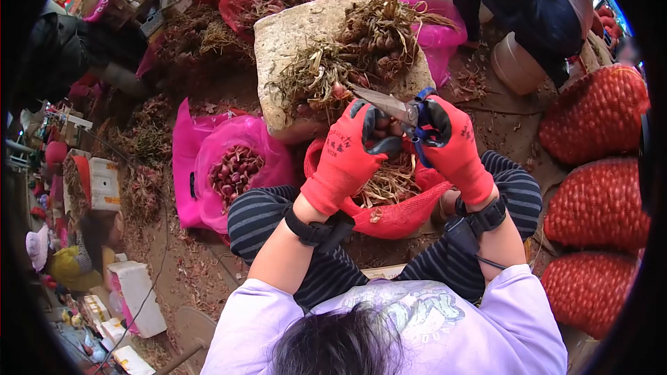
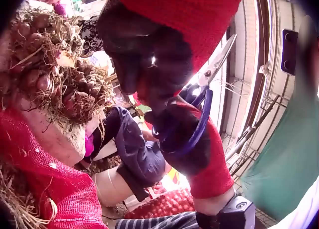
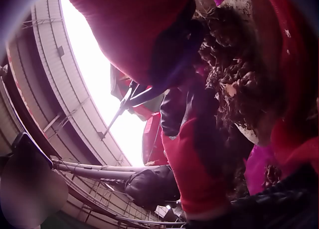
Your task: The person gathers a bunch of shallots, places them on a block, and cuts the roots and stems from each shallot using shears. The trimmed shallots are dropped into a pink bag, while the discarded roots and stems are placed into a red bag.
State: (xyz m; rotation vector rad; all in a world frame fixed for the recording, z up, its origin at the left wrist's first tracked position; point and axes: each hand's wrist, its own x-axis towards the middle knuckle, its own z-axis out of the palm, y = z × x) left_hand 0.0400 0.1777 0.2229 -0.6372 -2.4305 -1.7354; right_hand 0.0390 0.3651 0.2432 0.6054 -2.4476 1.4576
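My left hand [image 1: 342,156], in a red glove with a dark palm, grips a few shallots [image 1: 383,127] over the red mesh bag [image 1: 389,221]. Beside it, my gloved right hand [image 1: 455,140] holds blue-handled scissors [image 1: 389,105], their blades pointing up and left above the left fingers. In the left wrist view the blue handle loop [image 2: 203,122] runs round the right fingers. Dry stalk trimmings [image 1: 389,184] lie in the mesh bag, between the crossed legs. Bunches of shallots with dried leaves [image 1: 316,76] are heaped on a pale foam block [image 1: 278,35] just ahead.
A pink bag [image 1: 191,194] with loose shallots [image 1: 236,169] stands at the left. Full red mesh sacks [image 1: 597,201] line the right. Another person [image 1: 535,0] sits at the back right by a white bucket [image 1: 515,62]. White foam boxes [image 1: 135,298] stand at the far left.
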